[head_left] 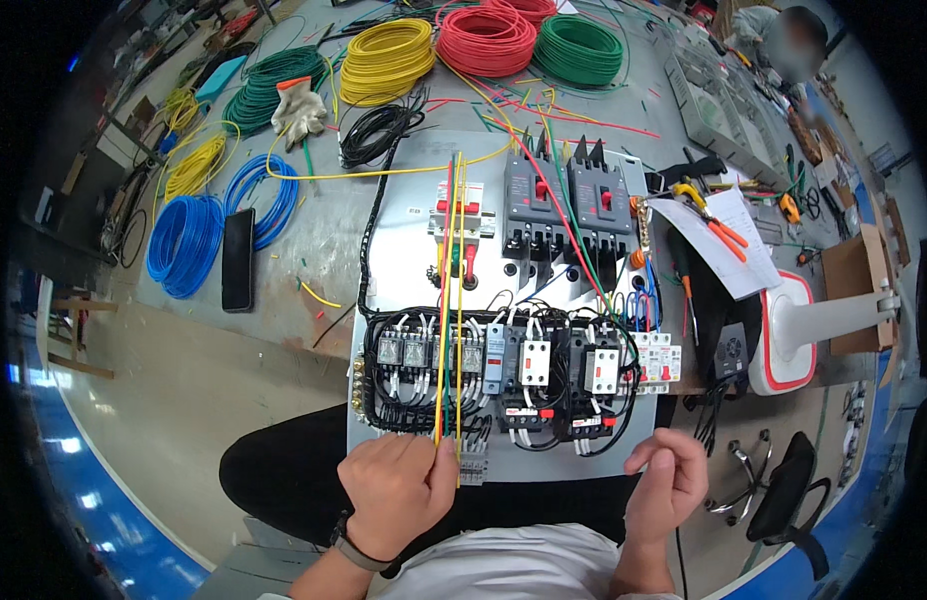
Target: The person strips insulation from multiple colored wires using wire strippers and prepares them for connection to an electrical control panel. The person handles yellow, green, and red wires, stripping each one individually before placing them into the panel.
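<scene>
Head view. While the left hand (pixel 399 490) is closed at the near edge of the mounting plate (pixel 404 230), thumb pressed to curled fingers, it pinches a narrow run of yellow and green wires (pixel 445 370). These stand lengthwise over the plate's left-middle, crossing in front of the small red-toggled breaker (pixel 458 208) and the clear-cased relays (pixel 416 352). A second yellow strand (pixel 461 300) passes just beside the thumb; cannot tell whether it is gripped too.

Right hand (pixel 669 485) off the plate's near right corner, fingers bent in near the thumb; no item visible in it, though the inside of the curl is hidden.

Toward the plate's far right: two moulded-case breakers (pixel 536 205). Nearer its front: white-faced contactors (pixel 535 363), with a loose red wire (pixel 561 200) slanting down towards them. Beyond the far edge, yellow, red and green coils (pixel 387 62).

Risks, my judgement: a hard tug could hook the strands on the relay wiring and loosen a connection. A slack pinch could let strands slip and mix. The stray yellow lead (pixel 364 174) across the plate's far end might snag if pulled sideways.
</scene>
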A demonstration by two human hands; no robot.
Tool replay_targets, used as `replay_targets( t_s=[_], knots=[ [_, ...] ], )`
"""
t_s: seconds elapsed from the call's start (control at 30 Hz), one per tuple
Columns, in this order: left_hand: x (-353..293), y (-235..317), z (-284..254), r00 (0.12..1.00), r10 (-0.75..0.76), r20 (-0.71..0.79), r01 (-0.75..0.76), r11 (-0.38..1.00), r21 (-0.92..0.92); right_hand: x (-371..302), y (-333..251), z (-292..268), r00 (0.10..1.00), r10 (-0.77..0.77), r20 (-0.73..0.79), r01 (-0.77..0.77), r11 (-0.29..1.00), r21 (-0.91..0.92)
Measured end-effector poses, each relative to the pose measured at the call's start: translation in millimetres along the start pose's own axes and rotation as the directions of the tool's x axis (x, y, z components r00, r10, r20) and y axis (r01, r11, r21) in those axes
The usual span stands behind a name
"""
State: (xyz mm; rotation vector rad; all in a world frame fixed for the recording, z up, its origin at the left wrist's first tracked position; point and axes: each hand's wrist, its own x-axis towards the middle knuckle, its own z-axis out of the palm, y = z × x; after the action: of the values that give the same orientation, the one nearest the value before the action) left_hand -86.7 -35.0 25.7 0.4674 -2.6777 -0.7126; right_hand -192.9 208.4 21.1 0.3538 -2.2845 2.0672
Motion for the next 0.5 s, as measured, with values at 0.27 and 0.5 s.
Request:
replay_targets(
  t_s=[0.27, 0.5],
  knots=[
    [-2.2, -2.4, 4.6, 0.998, 0.033, 0.056, -0.035, 0.999, 0.038, -20.2, -6.3, 18.1, 0.908, -0.075, 0.412, 0.067, 0.997, 0.035],
    [-21.9, -11.6, -1.4, 0.997, -0.034, -0.069, 0.032, 0.999, -0.022, -42.4, 5.0, 27.3, 0.635, -0.032, 0.772, -0.046, 0.996, 0.079]
  ],
)
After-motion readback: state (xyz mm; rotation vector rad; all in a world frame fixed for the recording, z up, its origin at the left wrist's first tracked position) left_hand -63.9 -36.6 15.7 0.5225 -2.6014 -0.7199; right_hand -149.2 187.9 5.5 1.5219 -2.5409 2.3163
